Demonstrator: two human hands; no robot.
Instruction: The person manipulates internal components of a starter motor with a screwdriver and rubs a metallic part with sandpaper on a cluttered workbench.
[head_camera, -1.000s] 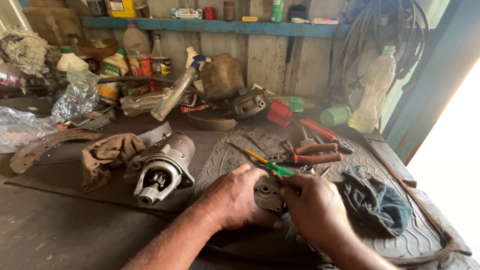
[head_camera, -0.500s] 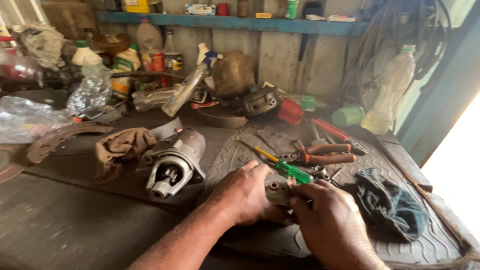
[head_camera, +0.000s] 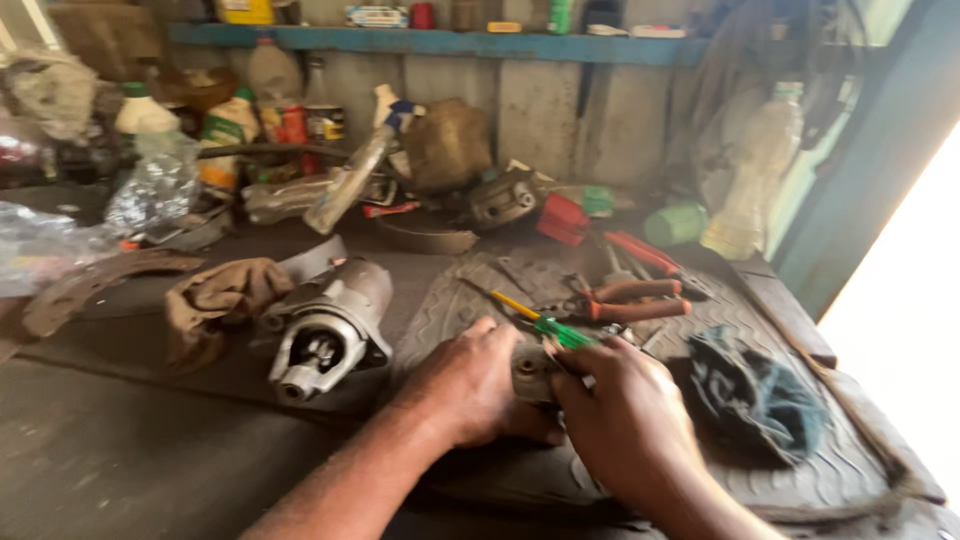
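Your left hand (head_camera: 470, 385) and right hand (head_camera: 625, 425) pinch a small metal part (head_camera: 530, 372) – the green screwdriver (head_camera: 548, 325) could slip and jab your fingers

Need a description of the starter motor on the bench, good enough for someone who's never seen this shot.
Start from the ribbed rubber mat under the left hand and right hand. Just off the mat's left edge lies the starter motor, nose toward the camera, with a brown rag beside it. It is the only large silver-grey metal cylinder there, far bigger than the small part the hands hold.
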